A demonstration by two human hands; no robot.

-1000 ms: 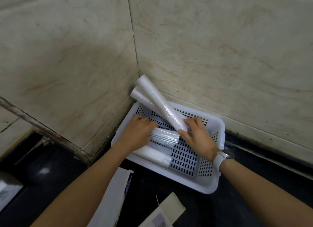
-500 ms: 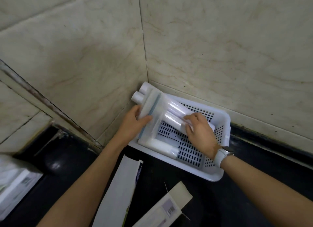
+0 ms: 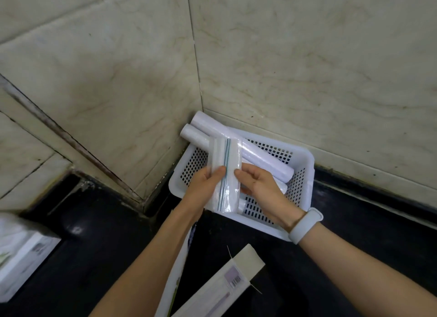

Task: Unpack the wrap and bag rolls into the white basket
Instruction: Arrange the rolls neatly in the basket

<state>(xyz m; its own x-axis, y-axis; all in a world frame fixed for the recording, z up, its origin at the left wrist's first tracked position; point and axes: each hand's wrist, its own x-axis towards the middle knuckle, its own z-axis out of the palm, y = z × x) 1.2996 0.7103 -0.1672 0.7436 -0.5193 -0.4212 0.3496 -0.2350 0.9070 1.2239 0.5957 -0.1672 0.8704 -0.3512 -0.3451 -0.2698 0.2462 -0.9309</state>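
A white perforated basket (image 3: 303,172) sits on the dark counter in the wall corner. Two long white wrap rolls (image 3: 212,127) lie in it slantwise, their far ends sticking out over the rim toward the corner. I hold a flat stack of clear zip bags (image 3: 224,174) with a blue-green seal line above the basket's left part. My left hand (image 3: 205,186) grips its left edge and my right hand (image 3: 262,186) grips its right edge. Another white roll is partly hidden under the stack and my right hand.
Two opened white cardboard boxes lie on the counter in front of the basket, one (image 3: 220,290) with a barcode label, the other (image 3: 175,281) under my left forearm. A further white box (image 3: 21,257) stands at the far left. Marble walls close the corner.
The bag stack has been lifted off the basket's left rim and turned upright between both hands. My right hand left the long roll and took the stack's right edge.
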